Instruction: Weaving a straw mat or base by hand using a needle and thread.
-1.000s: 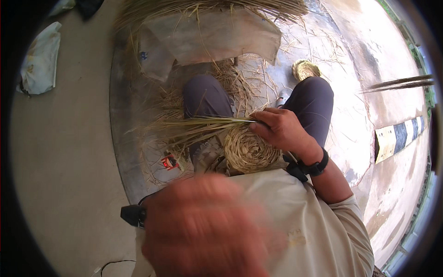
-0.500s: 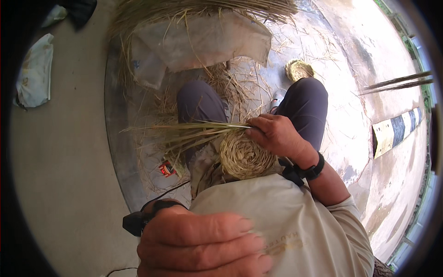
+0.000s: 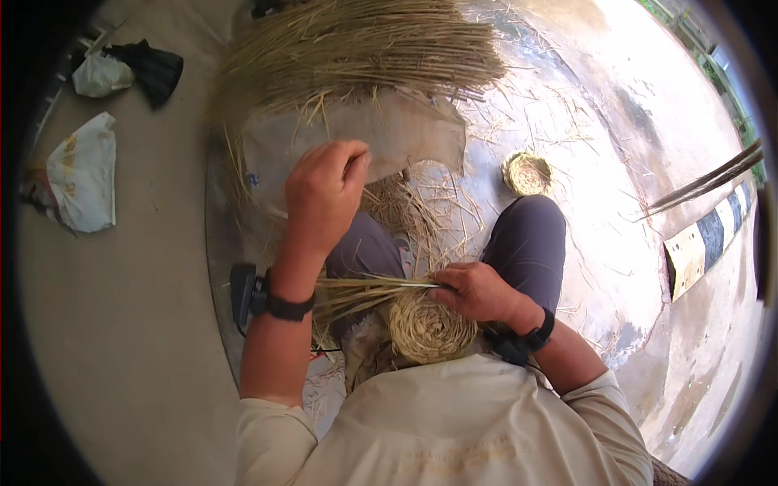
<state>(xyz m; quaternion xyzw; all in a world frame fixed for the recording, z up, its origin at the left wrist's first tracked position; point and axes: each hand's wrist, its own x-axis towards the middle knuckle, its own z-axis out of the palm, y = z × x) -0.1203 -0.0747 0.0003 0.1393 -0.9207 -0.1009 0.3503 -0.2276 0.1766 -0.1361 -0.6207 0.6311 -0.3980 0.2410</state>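
Observation:
Palm fibre or straw strands [image 3: 361, 287] are pinched in my right hand [image 3: 474, 292], stretching left across my lap. Just beneath that hand, a round coiled woven piece [image 3: 431, 330] rests in my lap on some rumpled cloth [image 3: 361, 356]. My left hand [image 3: 328, 182] is raised above my left knee, fingers curled together, in front of a translucent plastic sheet [image 3: 421, 130]; whatever its fingertips may hold is hidden. Beyond it lies a large bundle of dry stalks [image 3: 365, 44].
A small woven basket [image 3: 527, 174] sits beyond my right knee among scattered straw. A white sack [image 3: 81, 174] and dark bag [image 3: 154, 73] lie at the left. Dark stalks [image 3: 701, 182] jut in from the right, near a striped board [image 3: 701, 243].
My left hand has swung from low near my body up and forward. The view has tilted, so more of the stalk bundle shows. My right hand still grips the strands.

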